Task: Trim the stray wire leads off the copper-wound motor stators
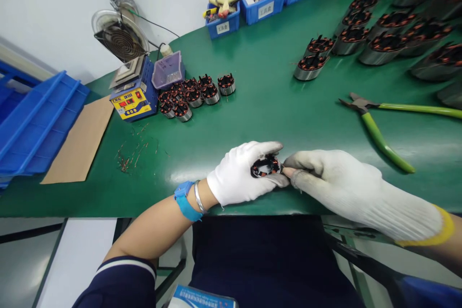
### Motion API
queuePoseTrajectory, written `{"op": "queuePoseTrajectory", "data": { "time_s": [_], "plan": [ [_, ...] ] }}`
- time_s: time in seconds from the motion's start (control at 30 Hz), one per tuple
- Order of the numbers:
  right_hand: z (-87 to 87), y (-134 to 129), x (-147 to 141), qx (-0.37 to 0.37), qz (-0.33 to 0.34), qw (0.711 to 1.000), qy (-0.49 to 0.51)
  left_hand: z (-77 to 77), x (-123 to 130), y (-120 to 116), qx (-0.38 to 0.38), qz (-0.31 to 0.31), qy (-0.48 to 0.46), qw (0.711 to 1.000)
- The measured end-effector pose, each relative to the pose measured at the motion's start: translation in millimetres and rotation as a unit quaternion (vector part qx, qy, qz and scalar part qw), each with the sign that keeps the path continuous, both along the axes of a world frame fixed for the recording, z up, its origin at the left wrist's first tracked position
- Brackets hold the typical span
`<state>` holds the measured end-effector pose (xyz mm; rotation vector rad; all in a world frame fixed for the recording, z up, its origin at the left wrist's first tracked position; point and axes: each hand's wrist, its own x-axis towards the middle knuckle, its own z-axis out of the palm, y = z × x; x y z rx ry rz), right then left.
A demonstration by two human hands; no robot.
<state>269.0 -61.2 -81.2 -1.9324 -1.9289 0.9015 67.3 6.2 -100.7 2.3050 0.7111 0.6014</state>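
My left hand (241, 173), in a white glove, is wrapped around a motor stator (266, 166) with black insulation and copper windings. It holds the stator just above the front edge of the green bench. From the right, my gloved right hand (335, 178) pinches at the stator's right side, with a bare thumb tip or finger tip showing. What lies between its fingertips is too small to make out, perhaps hidden. Green-handled cutting pliers (371, 110) lie with jaws apart beyond my right hand.
Finished-looking stators (193, 96) cluster beside a blue-yellow soldering pot unit (133, 91) and a purple tray (168, 70). Copper wire scraps (126, 162) lie at left. More stators (382, 48) fill the back right. Blue tool bins (223, 26) line the wall.
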Motion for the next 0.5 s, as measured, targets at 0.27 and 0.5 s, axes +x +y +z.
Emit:
{"op": "queuePoseTrajectory", "data": {
  "time_s": [0.27, 0.5],
  "plan": [
    [1.4, -2.7, 7.9, -0.058, -0.032, 0.996, 0.067, 0.8, 6.8, -6.5, 0.082, -0.007, 0.068, 0.994],
    [1.6, 1.8, 23.3, -0.105, -0.061, 0.976, 0.182, -6.9, 10.2, -14.2, 0.165, 0.010, 0.074, 0.984]
  ]
}}
